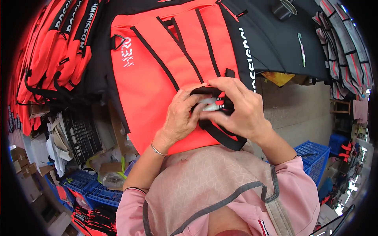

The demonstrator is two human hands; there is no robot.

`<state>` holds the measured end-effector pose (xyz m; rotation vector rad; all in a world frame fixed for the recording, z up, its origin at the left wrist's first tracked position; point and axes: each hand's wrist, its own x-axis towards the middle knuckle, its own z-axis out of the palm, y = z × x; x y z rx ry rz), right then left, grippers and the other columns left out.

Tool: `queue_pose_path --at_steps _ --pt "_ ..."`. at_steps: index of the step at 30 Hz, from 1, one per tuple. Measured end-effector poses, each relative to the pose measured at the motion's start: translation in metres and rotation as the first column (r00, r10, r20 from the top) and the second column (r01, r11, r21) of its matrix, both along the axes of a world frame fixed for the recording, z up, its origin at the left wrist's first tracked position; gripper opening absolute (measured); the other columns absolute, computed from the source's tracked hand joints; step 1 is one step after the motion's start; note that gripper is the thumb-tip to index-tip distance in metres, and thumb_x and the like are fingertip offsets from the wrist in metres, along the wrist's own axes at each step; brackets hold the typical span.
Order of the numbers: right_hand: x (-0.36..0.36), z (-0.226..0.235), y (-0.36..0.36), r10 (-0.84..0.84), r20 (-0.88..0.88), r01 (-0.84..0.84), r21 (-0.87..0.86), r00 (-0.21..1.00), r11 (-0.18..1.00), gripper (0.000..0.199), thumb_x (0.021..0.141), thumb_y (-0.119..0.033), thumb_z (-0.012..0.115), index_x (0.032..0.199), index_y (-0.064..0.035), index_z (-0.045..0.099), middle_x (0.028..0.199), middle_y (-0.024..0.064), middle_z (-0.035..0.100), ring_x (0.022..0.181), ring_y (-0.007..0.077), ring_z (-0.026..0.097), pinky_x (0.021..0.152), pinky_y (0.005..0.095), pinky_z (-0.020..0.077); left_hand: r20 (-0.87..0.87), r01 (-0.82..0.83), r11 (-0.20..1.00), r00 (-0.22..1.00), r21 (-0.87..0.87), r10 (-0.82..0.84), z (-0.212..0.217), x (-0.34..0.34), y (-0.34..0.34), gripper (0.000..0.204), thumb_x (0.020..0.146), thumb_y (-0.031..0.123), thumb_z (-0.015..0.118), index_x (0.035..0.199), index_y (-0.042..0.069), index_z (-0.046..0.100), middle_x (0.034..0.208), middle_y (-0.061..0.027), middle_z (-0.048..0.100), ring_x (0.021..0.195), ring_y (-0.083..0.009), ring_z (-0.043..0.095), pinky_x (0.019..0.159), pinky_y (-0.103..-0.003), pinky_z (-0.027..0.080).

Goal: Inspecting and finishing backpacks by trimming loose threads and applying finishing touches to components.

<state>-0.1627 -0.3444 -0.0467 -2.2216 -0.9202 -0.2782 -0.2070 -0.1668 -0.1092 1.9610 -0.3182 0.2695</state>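
A bright orange-red backpack with black piping lies in front of me, its lower end against my apron. Both hands meet over its lower right part. My left hand is closed, thumb and fingers pinched at a small whitish piece that is blurred. Curled round from the other side, my right hand grips black webbing strap near that piece. Small red and black bits show between the hands; I cannot make out what they are. A loop of the black strap hangs below my right hand.
Similar orange-red bags hang at the left, grey ones at the right. The black-covered table carries a dark metal cup and a toothbrush. Blue crates stand low on both sides.
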Motion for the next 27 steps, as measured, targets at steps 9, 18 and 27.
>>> queue_pose_path --at_steps 9,18,27 --pt "0.061 -0.034 0.009 0.201 -0.902 0.198 0.293 0.382 0.936 0.022 0.087 -0.020 0.070 0.091 0.0012 0.067 0.075 -0.0014 0.061 0.073 0.0058 0.054 0.067 0.0229 0.0442 -0.234 0.097 0.916 0.952 -0.389 -0.200 -0.009 0.002 0.017 0.021 0.073 -0.012 0.064 0.063 0.005 0.067 0.074 -0.0040 0.064 0.082 -0.0160 0.054 0.076 -0.029 0.044" --pt "0.010 -0.008 -0.005 0.380 -0.861 -0.169 0.342 0.337 0.924 0.012 0.083 -0.003 0.073 0.093 0.0015 0.070 0.087 0.0037 0.069 0.085 0.0088 0.064 0.077 0.0258 0.0511 -0.305 -0.240 0.720 0.952 -0.651 0.042 -0.026 0.000 0.092 0.034 0.086 0.004 0.061 0.120 0.011 0.066 0.121 -0.0178 0.064 0.116 -0.0295 0.057 0.102 -0.042 0.044" --pt "0.006 0.023 0.033 0.470 -0.883 -0.413 0.423 0.013 0.806 0.049 0.079 -0.017 0.081 0.122 -0.0034 0.062 0.108 0.0061 0.069 0.103 0.0145 0.063 0.089 0.0288 0.0502 -0.015 -0.071 0.684 0.993 0.726 0.119 -0.012 0.003 0.055 0.076 0.082 0.053 0.068 0.145 0.018 0.045 0.157 -0.0144 0.028 0.147 -0.0397 0.014 0.108 -0.075 0.011"
